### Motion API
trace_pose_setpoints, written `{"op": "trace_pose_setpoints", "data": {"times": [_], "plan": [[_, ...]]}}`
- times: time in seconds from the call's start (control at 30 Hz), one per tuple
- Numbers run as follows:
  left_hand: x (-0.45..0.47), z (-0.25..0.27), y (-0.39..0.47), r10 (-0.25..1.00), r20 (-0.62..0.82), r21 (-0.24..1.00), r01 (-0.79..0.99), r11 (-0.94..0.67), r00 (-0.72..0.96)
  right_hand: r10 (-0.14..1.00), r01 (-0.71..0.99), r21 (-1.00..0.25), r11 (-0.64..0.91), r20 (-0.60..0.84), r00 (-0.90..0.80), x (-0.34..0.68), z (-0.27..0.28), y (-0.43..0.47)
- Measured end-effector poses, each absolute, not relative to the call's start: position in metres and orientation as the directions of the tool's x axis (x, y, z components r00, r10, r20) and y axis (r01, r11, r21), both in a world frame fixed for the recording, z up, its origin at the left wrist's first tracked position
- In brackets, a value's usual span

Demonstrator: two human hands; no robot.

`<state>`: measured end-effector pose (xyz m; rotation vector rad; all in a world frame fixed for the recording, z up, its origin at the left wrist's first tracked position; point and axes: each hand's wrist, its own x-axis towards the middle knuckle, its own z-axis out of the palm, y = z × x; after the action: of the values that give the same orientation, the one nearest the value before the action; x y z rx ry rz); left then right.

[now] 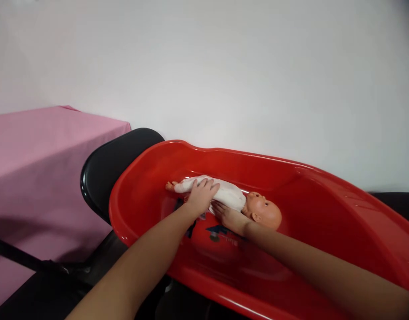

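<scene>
A baby doll [229, 197] in a white suit lies on its back inside a red plastic baby tub [318, 186], head to the right, feet to the left. My left hand [202, 195] rests on top of the doll's legs and hips, fingers curled over it. My right hand [228, 215] sits against the near side of the doll's body, just below its shoulder, fingers slid under or beside the torso. Both forearms reach in over the tub's near rim.
The tub rests on a black chair [107, 166], whose back shows at the left end. A table with a pink cloth [41, 151] stands at the left. A plain white wall fills the background. A dark surface [398, 202] shows behind the tub's right end.
</scene>
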<state>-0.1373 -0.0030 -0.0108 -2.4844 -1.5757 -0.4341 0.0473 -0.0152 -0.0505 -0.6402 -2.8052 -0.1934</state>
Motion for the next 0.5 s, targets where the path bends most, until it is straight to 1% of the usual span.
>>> {"op": "trace_pose_setpoints", "data": {"times": [0.03,0.1,0.17,0.2,0.23,0.27,0.33,0.37,0.47,0.5], "plan": [[-0.140,-0.011,-0.002,0.860,0.324,0.009,0.908,-0.419,0.394,0.392,0.429,0.097,0.898,0.265,-0.881,0.059,-0.052,-0.013],[-0.143,-0.011,0.000,0.865,0.319,0.007,0.912,-0.410,0.387,0.336,0.382,0.201,0.902,0.227,-0.914,0.087,-0.058,-0.010],[-0.143,-0.010,0.001,0.858,0.329,0.005,0.908,-0.418,0.393,0.245,0.294,0.427,0.855,0.167,-0.955,0.115,-0.064,-0.012],[-0.142,-0.009,0.001,0.854,0.334,0.003,0.906,-0.424,0.399,0.216,0.249,0.504,0.827,0.124,-0.968,0.126,-0.065,-0.015],[-0.140,-0.008,0.002,0.851,0.334,-0.001,0.903,-0.430,0.405,0.216,0.230,0.553,0.801,0.092,-0.972,0.134,-0.064,-0.019],[-0.139,-0.006,0.002,0.849,0.333,-0.006,0.902,-0.433,0.410,0.223,0.218,0.573,0.790,0.063,-0.973,0.137,-0.062,-0.024],[-0.137,-0.001,0.002,0.852,0.320,-0.011,0.901,-0.433,0.413,0.211,0.181,0.552,0.814,0.010,-0.977,0.127,-0.055,-0.034],[-0.136,0.002,0.002,0.856,0.312,-0.009,0.903,-0.430,0.411,0.171,0.137,0.522,0.842,-0.017,-0.985,0.114,-0.051,-0.037],[-0.135,0.009,0.000,0.871,0.289,0.007,0.909,-0.418,0.398,-0.001,-0.030,0.417,0.909,-0.069,-0.998,0.056,-0.047,-0.034],[-0.135,0.010,0.000,0.873,0.290,0.015,0.910,-0.414,0.392,-0.041,-0.071,0.364,0.929,-0.089,-0.995,0.036,-0.048,-0.028]]}}
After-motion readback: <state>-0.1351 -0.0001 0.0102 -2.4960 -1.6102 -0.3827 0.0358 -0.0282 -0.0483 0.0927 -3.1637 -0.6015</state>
